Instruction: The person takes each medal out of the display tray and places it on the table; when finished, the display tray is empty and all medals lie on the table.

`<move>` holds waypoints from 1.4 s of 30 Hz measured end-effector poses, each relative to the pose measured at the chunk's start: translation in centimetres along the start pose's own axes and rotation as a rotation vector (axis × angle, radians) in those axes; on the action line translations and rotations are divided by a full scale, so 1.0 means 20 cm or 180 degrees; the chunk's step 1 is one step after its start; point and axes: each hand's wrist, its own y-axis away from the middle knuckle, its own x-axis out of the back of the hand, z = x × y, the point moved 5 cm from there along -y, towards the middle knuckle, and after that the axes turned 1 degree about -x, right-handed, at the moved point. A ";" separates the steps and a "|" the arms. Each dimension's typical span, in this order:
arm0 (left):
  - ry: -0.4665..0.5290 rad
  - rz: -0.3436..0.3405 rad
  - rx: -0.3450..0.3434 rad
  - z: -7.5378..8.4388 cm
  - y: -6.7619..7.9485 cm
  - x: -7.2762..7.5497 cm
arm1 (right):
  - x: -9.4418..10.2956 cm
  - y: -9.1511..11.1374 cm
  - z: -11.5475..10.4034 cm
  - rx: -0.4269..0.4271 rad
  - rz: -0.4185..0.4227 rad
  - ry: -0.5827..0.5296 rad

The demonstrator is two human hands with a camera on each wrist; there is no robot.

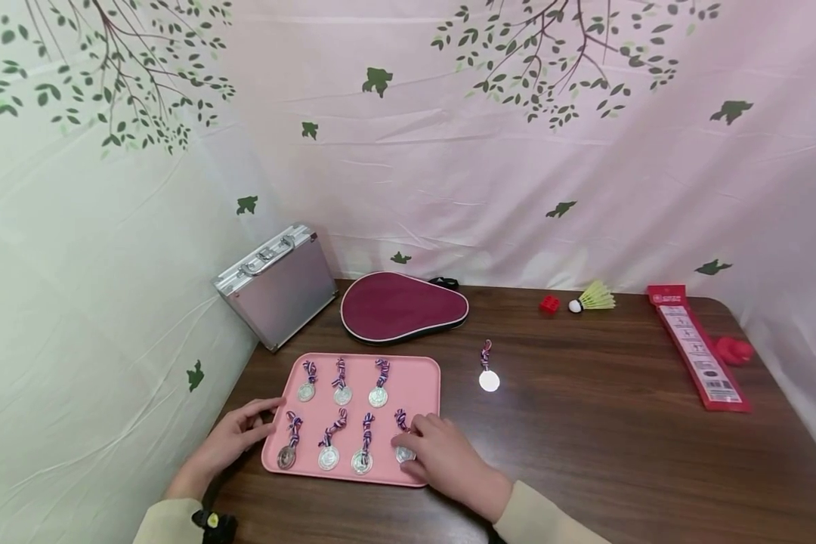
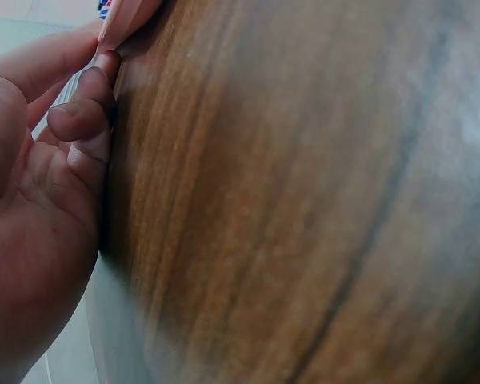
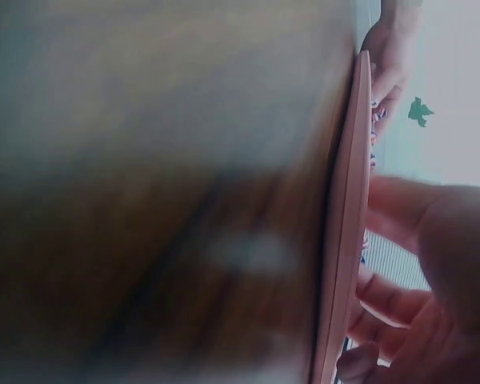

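Note:
A pink tray (image 1: 408, 378) lies on the table with silver medals on knotted striped ribbons in two rows. Three are in the back row, such as the medal (image 1: 378, 396); several fill the front row, where the leftmost medal (image 1: 286, 456) looks darker. My left hand (image 1: 234, 434) holds the tray's left rim between thumb and fingers; the left wrist view shows the fingertips at the edge (image 2: 128, 20). At the front right corner, my right hand (image 1: 449, 461) has thumb and fingers around a medal (image 1: 404, 453), partly covering it. Another medal (image 1: 489, 380) lies on the table, right of the tray.
Behind the tray are a silver case (image 1: 285, 287) leaning against the curtain and a maroon paddle cover (image 1: 401, 306). Farther right lie a red block (image 1: 549, 304), a shuttlecock (image 1: 595, 298), a long red packet (image 1: 700, 351) and a red object (image 1: 734, 350).

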 end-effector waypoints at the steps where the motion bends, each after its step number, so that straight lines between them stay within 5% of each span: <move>1: 0.0003 -0.0003 0.0010 0.00 0.00 0.00 | -0.01 0.00 0.00 -0.0031 0.0013 -0.0008; 16: 0.0014 0.0007 0.0320 -0.02 0.02 0.00 | -0.03 -0.01 0.02 -0.0288 -0.0147 -0.0672; 26: 0.0093 -0.0005 0.0235 0.00 0.03 0.01 | 0.02 0.01 0.14 -0.0207 -0.0027 -0.2006; 32: 0.0094 -0.0029 0.0224 0.01 0.02 0.00 | 0.14 0.07 0.34 -0.0182 0.0236 -0.2077; 42: 0.0072 -0.0019 0.0377 -0.01 0.02 -0.01 | 0.35 0.29 0.87 -0.1087 0.0395 -0.1666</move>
